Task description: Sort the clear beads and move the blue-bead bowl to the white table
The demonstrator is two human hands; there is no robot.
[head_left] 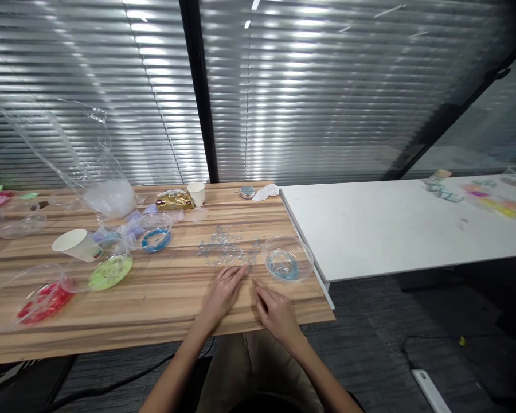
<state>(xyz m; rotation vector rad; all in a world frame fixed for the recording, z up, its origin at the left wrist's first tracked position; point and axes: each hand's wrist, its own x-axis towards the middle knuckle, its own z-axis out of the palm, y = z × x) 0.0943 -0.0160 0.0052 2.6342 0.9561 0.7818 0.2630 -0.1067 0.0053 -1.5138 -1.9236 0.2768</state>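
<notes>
On the wooden table lies a loose spread of tiny clear-bluish pieces (pixel 226 246), too small to name. My left hand (pixel 224 289) rests at their near edge, fingers stretched out flat and close together. Just right of it is my right hand (pixel 277 310), fingers curled and fingertips drawn together; whatever they pinch, if anything, is too small to make out. The fingertips of both hands are a short gap apart. Beyond my right hand stands a clear round plastic bowl (pixel 303 261) with light-blue pieces (pixel 282 265) in its bottom.
At left are clear bowls with red pieces (pixel 45 303), green pieces (pixel 110 272) and blue pieces (pixel 156 240). Two paper cups (pixel 75 244), a gold packet (pixel 174 200), a large clear bag (pixel 107 195) and a small round container (pixel 247 192) stand around. A white table (pixel 382 229) adjoins at right.
</notes>
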